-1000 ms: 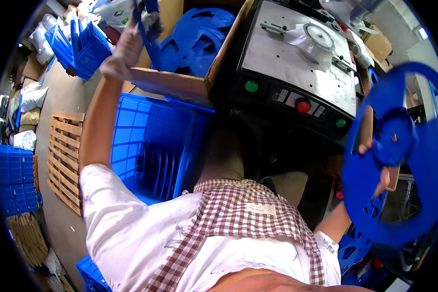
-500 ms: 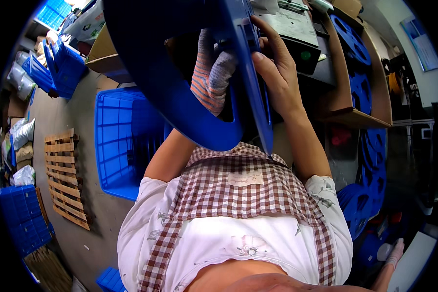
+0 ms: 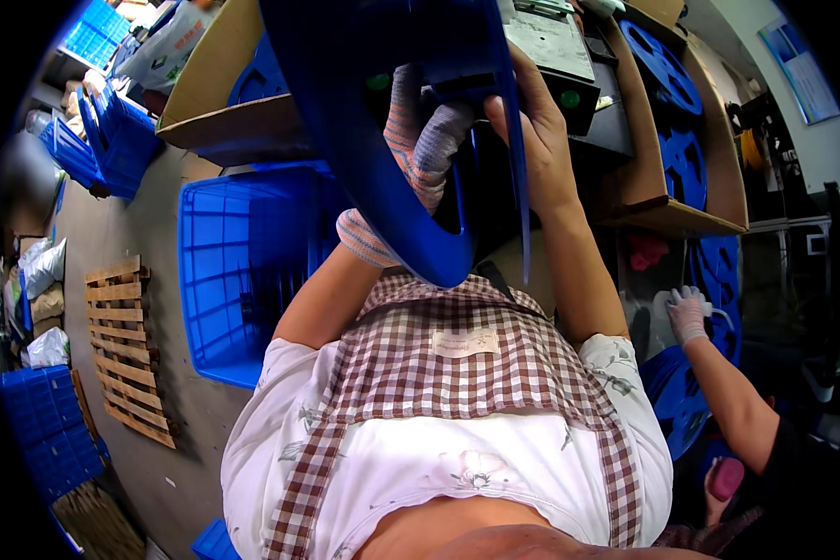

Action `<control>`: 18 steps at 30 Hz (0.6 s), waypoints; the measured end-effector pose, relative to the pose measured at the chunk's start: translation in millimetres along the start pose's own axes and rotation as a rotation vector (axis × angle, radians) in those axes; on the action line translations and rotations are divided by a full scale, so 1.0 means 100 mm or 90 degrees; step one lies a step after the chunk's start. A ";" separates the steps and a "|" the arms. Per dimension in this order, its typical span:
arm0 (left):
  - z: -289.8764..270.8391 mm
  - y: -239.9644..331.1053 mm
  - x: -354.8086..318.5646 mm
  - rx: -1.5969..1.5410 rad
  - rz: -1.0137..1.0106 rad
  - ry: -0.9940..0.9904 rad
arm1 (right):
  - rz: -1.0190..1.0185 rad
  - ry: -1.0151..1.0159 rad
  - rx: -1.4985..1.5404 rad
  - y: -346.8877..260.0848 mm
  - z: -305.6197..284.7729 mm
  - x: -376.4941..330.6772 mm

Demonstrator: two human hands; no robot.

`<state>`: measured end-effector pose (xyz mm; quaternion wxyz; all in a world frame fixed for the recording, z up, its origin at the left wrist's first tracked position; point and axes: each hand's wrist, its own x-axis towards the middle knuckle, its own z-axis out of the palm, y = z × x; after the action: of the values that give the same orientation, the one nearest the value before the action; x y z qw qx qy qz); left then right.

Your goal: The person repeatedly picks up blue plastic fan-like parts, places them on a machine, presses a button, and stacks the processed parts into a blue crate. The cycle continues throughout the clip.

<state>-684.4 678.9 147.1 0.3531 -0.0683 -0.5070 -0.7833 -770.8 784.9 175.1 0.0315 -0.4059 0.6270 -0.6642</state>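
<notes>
A large blue plastic reel (image 3: pixel 359 159) is held up in front of my chest. It stands tilted, and its right-hand flange shows nearly edge-on. My left hand (image 3: pixel 425 140), in a striped knit glove, reaches through the gap in the reel, with curled fingers gripping near its hub. Bare, my right hand (image 3: pixel 546 154) presses against the right flange with thumb and fingers, partly hidden behind its edge. The reel covers the tips of several fingers.
Left of me stands a blue crate (image 3: pixel 219 280) below a cardboard box (image 3: pixel 243 131). Another box (image 3: pixel 681 217) of blue reels is at the right. A co-worker's gloved hand (image 3: pixel 688 317) is beside more reels. A wooden pallet (image 3: pixel 126 345) lies on the floor.
The reel has turned and shifted slightly right, with both hands still on it. At the right, the co-worker's gloved arm has reached forward. More of the left cardboard box shows.
</notes>
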 end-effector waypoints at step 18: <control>-0.47 0.03 0.28 0.328 -0.243 -0.175 | 0.064 -0.221 -0.373 -0.09 -0.60 0.36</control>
<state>-691.3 625.1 140.0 0.1347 0.0145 -0.7347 -0.6647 -825.8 815.3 207.8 0.0522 -0.4734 0.7955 -0.3747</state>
